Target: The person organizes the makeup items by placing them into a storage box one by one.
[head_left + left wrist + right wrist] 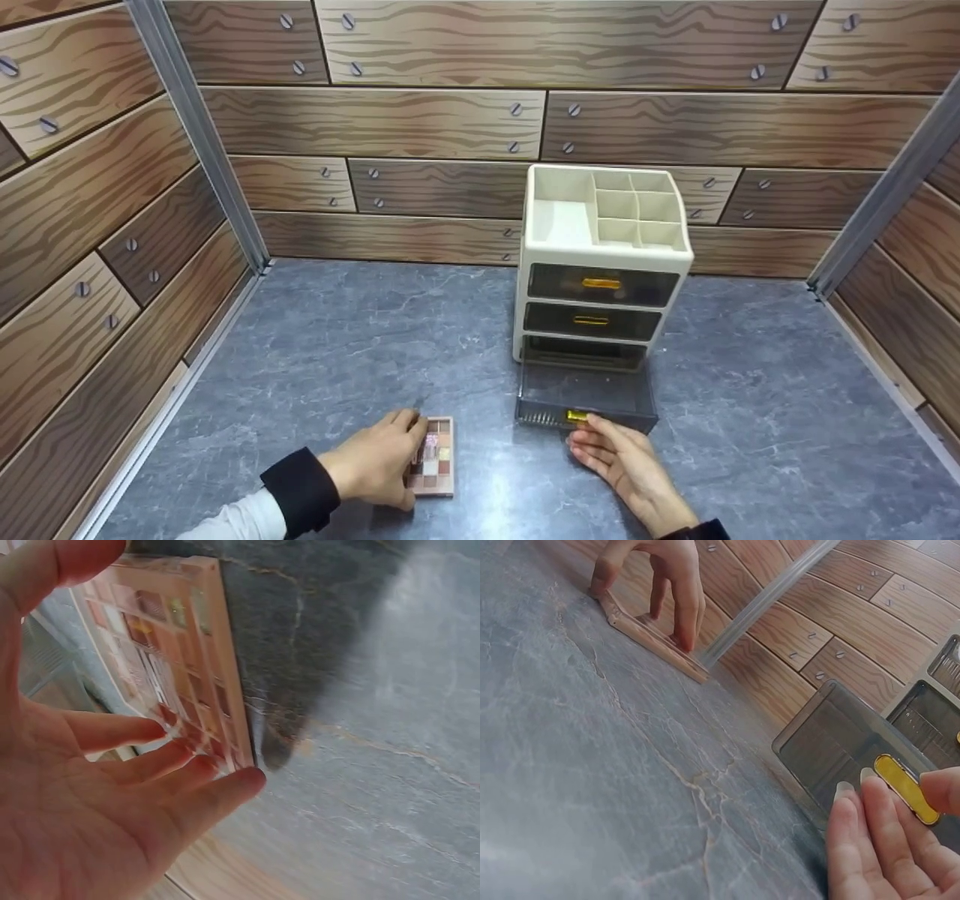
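Note:
An eyeshadow palette (442, 450) with a pale pink frame and several colour pans lies on the grey surface. My left hand (379, 459) spans it from above; in the left wrist view, thumb and fingers reach the edges of the palette (199, 637). To the right stands a cream drawer organizer (609, 255), its bottom drawer (585, 390) pulled out, dark and see-through. With thumb and fingers, my right hand (626, 469) pinches the yellow drawer handle (906, 787) at the drawer's front. Inside that drawer I see no objects.
Two upper drawers (592, 321) of the organizer are closed, each with a yellow handle. Its top has several open compartments (637, 206). Wood-patterned panels (420, 124) wall in the back and sides, with grey metal posts (202, 142) at the corners.

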`<act>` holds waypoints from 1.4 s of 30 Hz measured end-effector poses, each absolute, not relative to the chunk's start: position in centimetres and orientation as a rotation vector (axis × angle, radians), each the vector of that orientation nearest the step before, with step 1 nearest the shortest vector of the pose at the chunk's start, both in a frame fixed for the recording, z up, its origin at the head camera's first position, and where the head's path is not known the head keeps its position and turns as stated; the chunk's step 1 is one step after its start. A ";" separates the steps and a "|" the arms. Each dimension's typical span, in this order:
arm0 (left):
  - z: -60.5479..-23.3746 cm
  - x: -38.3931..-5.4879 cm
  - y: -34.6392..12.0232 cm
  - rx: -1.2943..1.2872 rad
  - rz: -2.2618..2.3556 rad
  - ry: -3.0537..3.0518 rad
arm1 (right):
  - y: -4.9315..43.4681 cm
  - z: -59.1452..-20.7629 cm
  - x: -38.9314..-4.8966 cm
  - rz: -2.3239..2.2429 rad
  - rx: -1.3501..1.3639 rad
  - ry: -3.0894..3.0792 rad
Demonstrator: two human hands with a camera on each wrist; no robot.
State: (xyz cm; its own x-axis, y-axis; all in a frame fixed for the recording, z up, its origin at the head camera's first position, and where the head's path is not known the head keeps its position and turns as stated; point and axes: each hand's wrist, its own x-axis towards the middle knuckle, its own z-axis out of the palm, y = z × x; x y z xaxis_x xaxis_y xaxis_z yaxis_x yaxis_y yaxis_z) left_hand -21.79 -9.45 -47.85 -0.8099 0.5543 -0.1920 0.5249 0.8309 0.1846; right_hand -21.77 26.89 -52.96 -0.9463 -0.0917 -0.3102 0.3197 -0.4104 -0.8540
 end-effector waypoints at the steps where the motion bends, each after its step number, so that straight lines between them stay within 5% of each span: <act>1: -47.9 -21.8 -9.5 0.835 0.185 2.783 | 26.9 -53.0 -21.8 -2.429 0.312 1.545; 42: -43.3 -22.9 -7.8 1.010 0.372 2.932 | 26.9 -53.1 -21.7 -2.435 0.299 1.524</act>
State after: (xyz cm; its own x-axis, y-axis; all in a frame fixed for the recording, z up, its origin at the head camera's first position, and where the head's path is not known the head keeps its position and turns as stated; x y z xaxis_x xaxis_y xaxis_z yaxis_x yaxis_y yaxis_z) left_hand -22.91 -7.83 -43.29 -0.7909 0.6091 0.0599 0.6047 0.7626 0.2296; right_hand -21.71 26.92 -53.05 -0.9470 -0.1040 -0.3038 0.3187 -0.4204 -0.8495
